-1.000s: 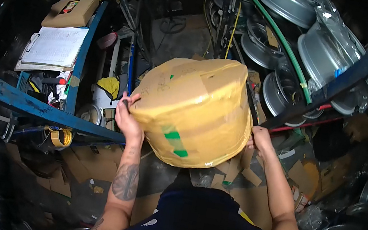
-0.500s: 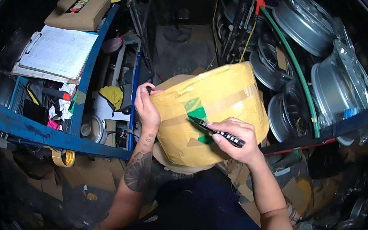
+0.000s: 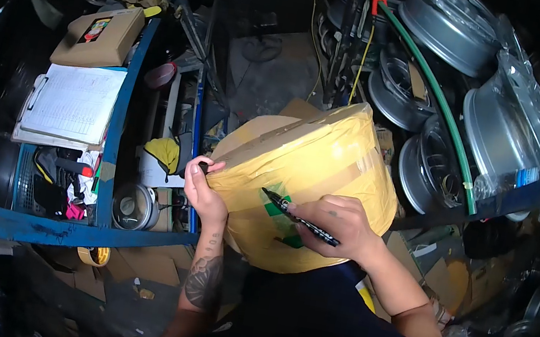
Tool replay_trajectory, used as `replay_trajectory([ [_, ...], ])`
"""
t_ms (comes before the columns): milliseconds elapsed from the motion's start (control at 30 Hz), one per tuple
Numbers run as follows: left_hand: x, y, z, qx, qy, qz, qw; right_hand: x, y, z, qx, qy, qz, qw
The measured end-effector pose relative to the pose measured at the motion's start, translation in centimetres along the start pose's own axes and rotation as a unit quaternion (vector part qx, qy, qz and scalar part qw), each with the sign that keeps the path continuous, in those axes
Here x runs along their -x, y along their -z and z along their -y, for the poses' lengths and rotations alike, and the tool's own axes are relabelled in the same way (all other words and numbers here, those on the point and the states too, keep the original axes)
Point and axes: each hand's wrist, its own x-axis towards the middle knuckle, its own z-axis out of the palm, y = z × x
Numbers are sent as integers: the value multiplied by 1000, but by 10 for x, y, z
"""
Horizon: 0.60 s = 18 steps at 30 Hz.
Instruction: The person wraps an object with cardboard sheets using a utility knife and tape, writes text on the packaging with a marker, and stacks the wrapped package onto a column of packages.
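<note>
Both arms fwd, hands near ctr of frame
L hand (image 3: 206, 195) upright left of ctr, fingers curled, tattooed forearm below; R hand (image 3: 335, 227) right of ctr, fingers pinched, elbow bent lower right.

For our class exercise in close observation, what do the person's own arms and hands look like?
The left hand and right hand wear no gloves, and no watch shows at either wrist. The left forearm carries a large dark tattoo, with small dark marks nearer the wrist. No tattoo shows on the right forearm. No sleeve covers either forearm; the garment worn is dark navy.
</note>
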Motion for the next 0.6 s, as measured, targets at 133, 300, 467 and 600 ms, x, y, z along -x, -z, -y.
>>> replay_trajectory([
  [133,11,-5,-8,-17,4,-7,1000,-1,17,13,12,-3,33,999],
  [300,22,-10,-17,-66,-2,-4,998,5,9,20,24,41,10,999],
  [467,30,-11,-21,-70,-11,2,998,16,19,27,-2,54,45,998],
  [600,32,-12,-21,-57,-3,-2,998,16,21,20,27,56,15,998],
])
